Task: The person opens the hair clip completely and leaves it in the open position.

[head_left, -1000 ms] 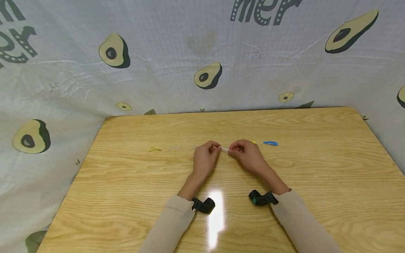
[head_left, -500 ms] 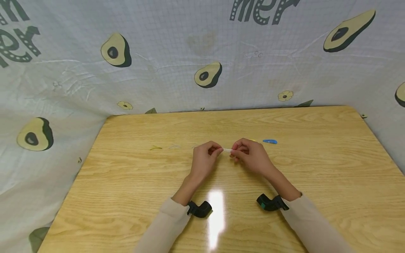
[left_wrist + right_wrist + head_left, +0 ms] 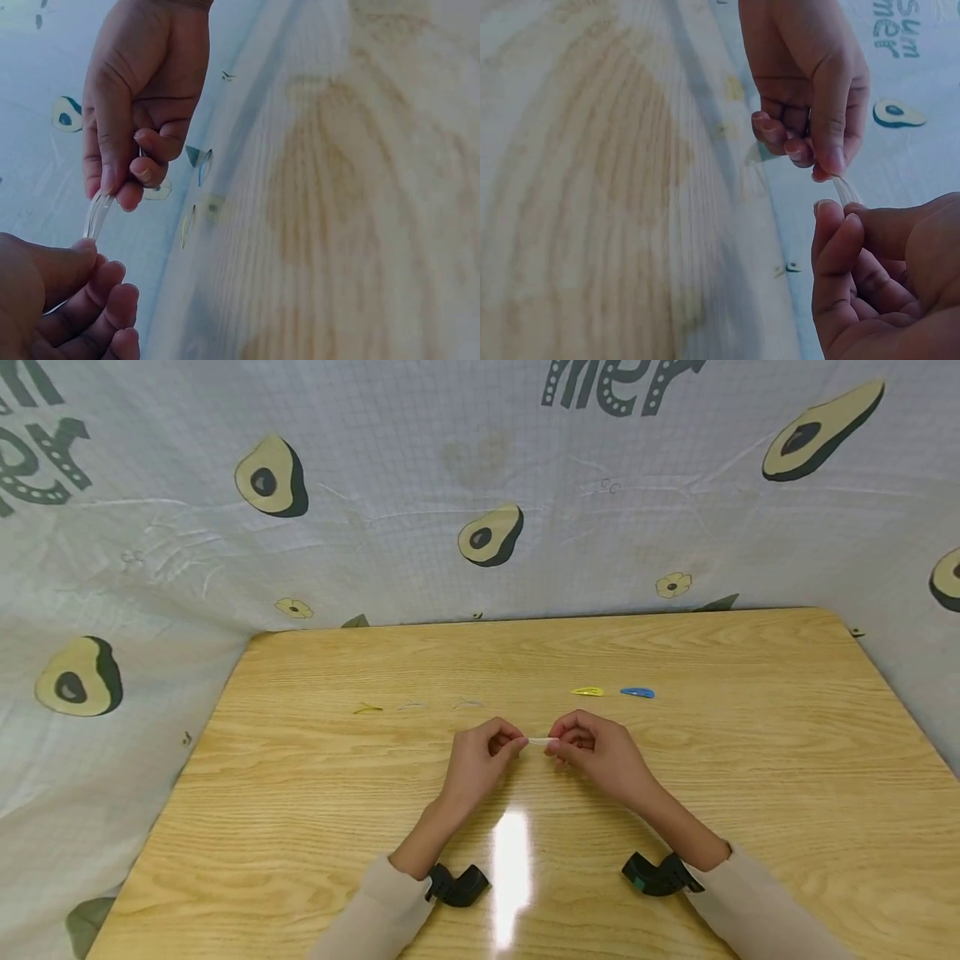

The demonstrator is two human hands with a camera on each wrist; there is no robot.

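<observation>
Between my two hands is a translucent white elastic band [image 3: 538, 741], held lengthwise over the table. My left hand [image 3: 478, 766] pinches one end between thumb and fingertips, and my right hand [image 3: 606, 760] pinches the other. In the left wrist view the band [image 3: 96, 216] shows as several strands side by side, stretched between the fingertips. The right wrist view shows the same short span of band [image 3: 847, 190]; its ends are hidden in the fingers. Past the right hand lie a yellow snap hair clip [image 3: 587, 692] and a blue snap hair clip [image 3: 637, 692].
Left of the clips, in a row on the wooden table [image 3: 300, 793], lie a thin yellow band [image 3: 367, 708] and two thin whitish pieces, one farther left [image 3: 412, 705] and one nearer the hands [image 3: 468, 703]. An avocado-print cloth [image 3: 390, 468] hangs behind the table.
Both hands have drawn back toward the body with the band between them, which now lies level. The yellow clip and nearer whitish piece, partly covered before, now show fully.
</observation>
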